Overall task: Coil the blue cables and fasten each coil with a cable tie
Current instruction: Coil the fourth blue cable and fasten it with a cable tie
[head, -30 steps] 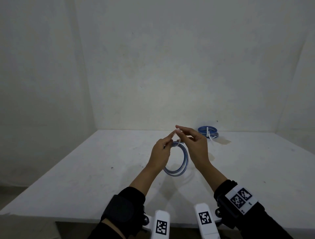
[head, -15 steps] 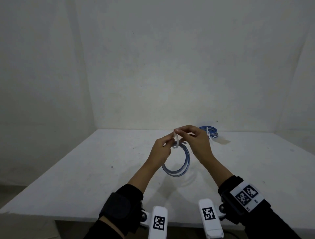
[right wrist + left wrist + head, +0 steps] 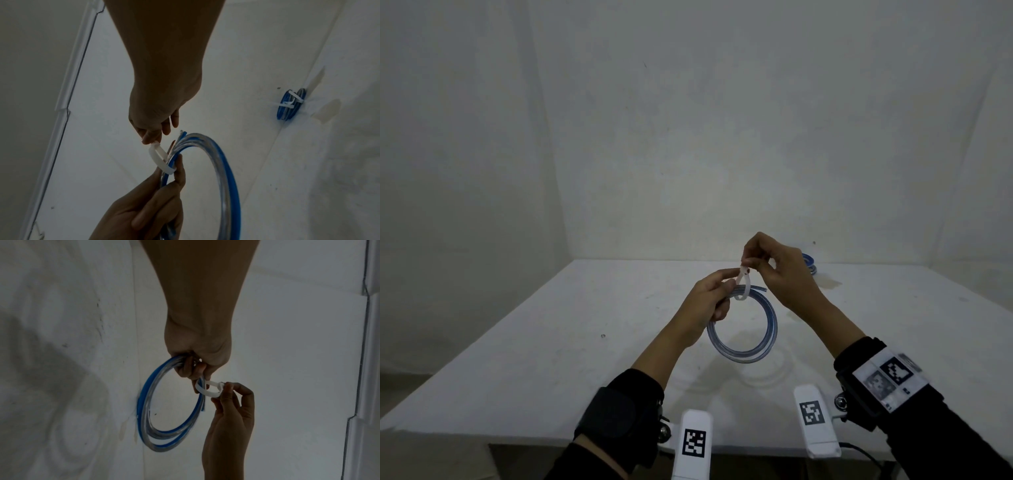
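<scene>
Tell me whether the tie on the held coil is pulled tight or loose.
Loose. The cable tie forms a wide open loop around the blue coil, with a clear gap; the right hand pinches its head.

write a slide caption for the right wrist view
Right hand pinches a loose cable tie looped round the blue coil gripped by the left hand.

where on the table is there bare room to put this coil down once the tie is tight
The white table is bare left of the left hand, and to the right between the right hand and its edge. Only the far right corner is taken, by the tied coils.
</scene>
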`<move>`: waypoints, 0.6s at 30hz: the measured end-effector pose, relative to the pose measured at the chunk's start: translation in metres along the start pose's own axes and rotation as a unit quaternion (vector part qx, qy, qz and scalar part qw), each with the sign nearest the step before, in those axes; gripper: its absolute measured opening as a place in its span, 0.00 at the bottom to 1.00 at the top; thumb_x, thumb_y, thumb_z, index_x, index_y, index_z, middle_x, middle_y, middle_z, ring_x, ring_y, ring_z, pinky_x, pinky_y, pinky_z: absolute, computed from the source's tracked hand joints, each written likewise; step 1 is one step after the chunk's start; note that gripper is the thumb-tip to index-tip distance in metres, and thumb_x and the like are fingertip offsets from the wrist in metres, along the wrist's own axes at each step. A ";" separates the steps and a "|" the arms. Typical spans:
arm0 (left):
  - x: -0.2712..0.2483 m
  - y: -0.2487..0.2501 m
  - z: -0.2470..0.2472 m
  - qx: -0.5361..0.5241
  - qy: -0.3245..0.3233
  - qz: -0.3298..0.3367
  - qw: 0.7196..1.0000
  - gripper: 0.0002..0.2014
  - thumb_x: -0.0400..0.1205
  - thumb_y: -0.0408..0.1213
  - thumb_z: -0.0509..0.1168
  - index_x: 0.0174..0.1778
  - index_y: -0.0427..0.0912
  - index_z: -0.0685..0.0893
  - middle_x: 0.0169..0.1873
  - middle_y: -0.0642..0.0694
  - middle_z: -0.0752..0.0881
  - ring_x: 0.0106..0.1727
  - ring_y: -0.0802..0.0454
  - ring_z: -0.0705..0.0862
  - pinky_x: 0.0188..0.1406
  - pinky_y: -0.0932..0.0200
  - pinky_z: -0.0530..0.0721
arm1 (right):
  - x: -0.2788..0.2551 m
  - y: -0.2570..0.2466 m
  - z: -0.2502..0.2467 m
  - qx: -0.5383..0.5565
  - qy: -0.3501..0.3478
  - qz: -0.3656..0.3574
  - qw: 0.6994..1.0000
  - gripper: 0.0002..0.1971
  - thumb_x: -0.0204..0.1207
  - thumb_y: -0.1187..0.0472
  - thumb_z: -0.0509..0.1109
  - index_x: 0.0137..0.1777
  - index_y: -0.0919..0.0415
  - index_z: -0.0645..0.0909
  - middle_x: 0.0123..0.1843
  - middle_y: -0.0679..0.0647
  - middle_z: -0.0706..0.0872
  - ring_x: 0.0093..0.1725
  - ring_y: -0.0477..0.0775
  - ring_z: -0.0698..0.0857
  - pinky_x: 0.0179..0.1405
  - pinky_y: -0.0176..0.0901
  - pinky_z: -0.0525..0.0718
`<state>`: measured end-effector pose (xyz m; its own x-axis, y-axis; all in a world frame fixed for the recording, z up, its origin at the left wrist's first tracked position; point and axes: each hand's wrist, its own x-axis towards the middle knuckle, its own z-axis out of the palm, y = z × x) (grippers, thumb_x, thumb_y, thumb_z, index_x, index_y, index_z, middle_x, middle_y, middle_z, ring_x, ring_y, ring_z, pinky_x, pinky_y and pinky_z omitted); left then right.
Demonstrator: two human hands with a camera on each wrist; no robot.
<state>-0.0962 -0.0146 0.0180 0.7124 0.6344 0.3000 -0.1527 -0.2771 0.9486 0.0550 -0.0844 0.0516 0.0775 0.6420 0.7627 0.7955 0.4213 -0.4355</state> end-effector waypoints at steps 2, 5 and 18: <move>0.000 0.000 0.000 -0.015 0.002 -0.003 1.000 0.13 0.88 0.37 0.53 0.63 0.45 0.79 0.21 0.49 0.70 0.19 0.59 0.63 0.23 0.64 0.62 | 0.001 0.000 -0.001 -0.018 -0.003 -0.007 1.000 0.09 0.78 0.76 0.64 0.44 0.62 0.77 0.36 0.43 0.84 0.40 0.40 0.84 0.41 0.30 0.82; 0.000 0.001 0.001 -0.027 -0.008 -0.005 1.000 0.12 0.88 0.36 0.52 0.62 0.42 0.79 0.25 0.45 0.69 0.19 0.60 0.63 0.22 0.66 0.62 | 0.001 0.001 -0.003 -0.038 -0.013 -0.004 0.999 0.11 0.80 0.77 0.62 0.45 0.60 0.75 0.36 0.45 0.84 0.41 0.38 0.85 0.41 0.29 0.84; 0.003 0.005 0.003 0.011 0.033 -0.028 0.999 0.15 0.89 0.32 0.49 0.60 0.33 0.80 0.24 0.51 0.75 0.17 0.62 0.65 0.19 0.69 0.63 | 0.002 -0.010 -0.014 0.059 -0.013 0.083 0.995 0.07 0.77 0.62 0.75 0.45 0.65 0.81 0.33 0.54 0.92 0.31 0.48 0.91 0.36 0.34 0.88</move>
<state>-0.0928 -0.0167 0.0232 0.6731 0.6952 0.2523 -0.0982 -0.2541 0.9622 0.0552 -0.0963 0.0639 0.1846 0.7252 0.6633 0.6965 0.3796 -0.6089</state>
